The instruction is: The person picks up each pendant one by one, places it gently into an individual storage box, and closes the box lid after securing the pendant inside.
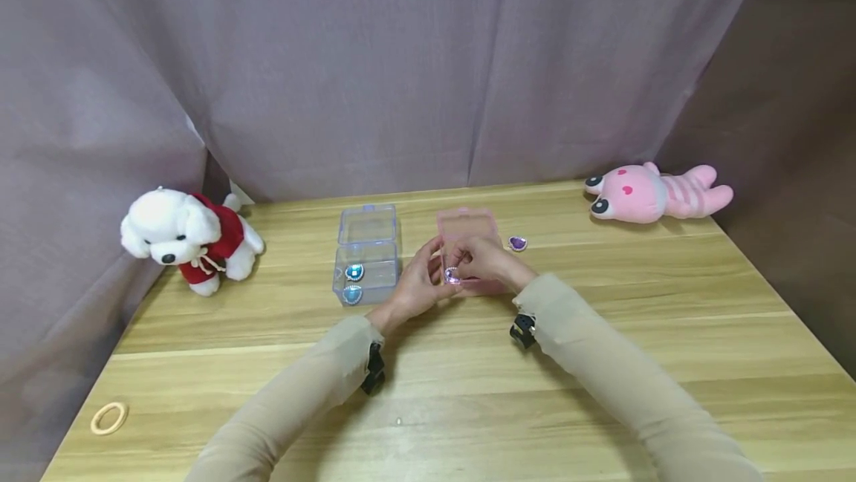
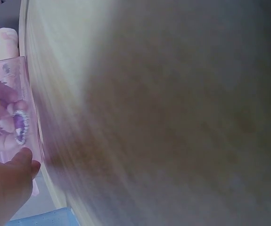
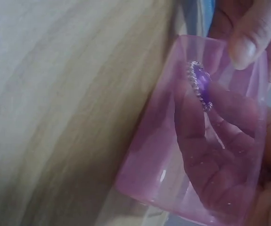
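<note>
A pink see-through box point(image 3: 144, 160) lies on the table with its lid raised at the back. My right hand point(image 1: 483, 258) reaches inside it and pinches a purple gem with a beaded silver rim point(image 3: 202, 87), seen through the box wall in the right wrist view. At the box's left side, my left hand point(image 1: 417, 285) holds the wall with thumb and fingers curled round it. Another purple gem point(image 1: 518, 243) lies on the table just right of the box.
An open blue-tinted box point(image 1: 368, 228) left of my hands holds two blue gems point(image 1: 354, 272). A white plush dog point(image 1: 163, 226) sits at the back left, a pink plush toy point(image 1: 635, 194) lies at the back right. A wooden ring point(image 1: 109, 419) rests at the front left.
</note>
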`<state>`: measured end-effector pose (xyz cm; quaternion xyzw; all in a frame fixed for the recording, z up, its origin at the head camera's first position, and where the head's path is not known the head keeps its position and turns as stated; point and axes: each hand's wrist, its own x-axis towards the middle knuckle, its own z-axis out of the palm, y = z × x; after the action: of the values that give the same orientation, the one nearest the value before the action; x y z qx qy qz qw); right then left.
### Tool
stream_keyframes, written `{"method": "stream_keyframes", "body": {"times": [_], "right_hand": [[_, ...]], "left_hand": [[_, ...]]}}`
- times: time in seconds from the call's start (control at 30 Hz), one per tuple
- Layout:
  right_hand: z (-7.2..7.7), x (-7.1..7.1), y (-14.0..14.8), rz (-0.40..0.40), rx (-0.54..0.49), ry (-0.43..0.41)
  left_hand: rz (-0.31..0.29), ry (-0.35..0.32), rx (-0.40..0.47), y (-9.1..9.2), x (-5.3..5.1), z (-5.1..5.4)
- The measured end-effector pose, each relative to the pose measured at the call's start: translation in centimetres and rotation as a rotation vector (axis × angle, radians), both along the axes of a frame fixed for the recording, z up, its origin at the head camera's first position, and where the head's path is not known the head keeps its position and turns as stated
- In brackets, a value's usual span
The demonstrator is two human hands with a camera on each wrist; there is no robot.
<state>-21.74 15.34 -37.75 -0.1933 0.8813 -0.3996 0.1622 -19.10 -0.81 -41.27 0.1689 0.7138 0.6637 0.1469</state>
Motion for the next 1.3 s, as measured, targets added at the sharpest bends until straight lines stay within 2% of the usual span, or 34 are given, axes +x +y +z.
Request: {"method": "stream_keyframes", "body": {"times": [0.6,0.87,1.1,1.3], "right_hand": [[-0.18,0.08,-0.43,0.016,0.232,0.085],[-0.05,-0.04,-0.39,0.021,0.238,0.048],[0.02,-0.01,-0.32,0.059,0.227,0.059],[-0.04,0.03,-0.29,0.060,0.222,0.068]], "left_hand": [[0.013,0.027,-0.006,0.08,-0.02,-0.20],[0.020,0.028,-0.018,0.09,-0.05,-0.12],[0.024,0.037,-0.043,0.11,0.06,-0.03],[0.029,0.044,-0.052,0.12,-0.02,-0.19]]}}
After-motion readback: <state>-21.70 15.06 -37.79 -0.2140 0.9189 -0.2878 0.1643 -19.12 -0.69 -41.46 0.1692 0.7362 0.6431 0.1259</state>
